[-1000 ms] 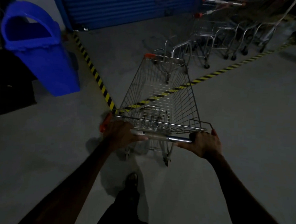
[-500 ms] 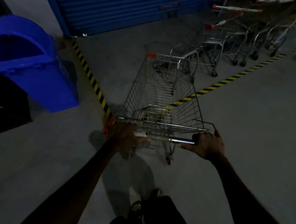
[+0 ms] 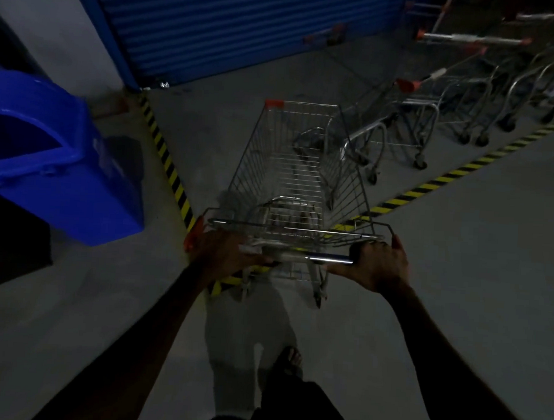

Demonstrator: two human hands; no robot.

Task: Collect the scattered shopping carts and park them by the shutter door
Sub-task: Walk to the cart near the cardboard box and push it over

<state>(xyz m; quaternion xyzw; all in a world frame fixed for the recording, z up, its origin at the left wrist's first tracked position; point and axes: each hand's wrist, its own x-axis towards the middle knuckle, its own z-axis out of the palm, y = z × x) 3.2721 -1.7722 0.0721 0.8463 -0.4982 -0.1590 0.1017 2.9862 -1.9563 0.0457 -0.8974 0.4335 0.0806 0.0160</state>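
Dim grey concrete floor [image 3: 458, 283] is seen from the head camera, bounded far off by a blue shutter door [image 3: 234, 24] and crossed by yellow-black hazard tape [image 3: 166, 159]. At the middle a wire shopping cart [image 3: 296, 178] is held by its handle bar [image 3: 311, 258]: the left hand [image 3: 225, 250] is wrapped in a closed grip round the left end, the right hand [image 3: 375, 266] round the right end. Parked carts [image 3: 451, 100] are lined up far right. A blue bin [image 3: 56, 166] stands at the left.
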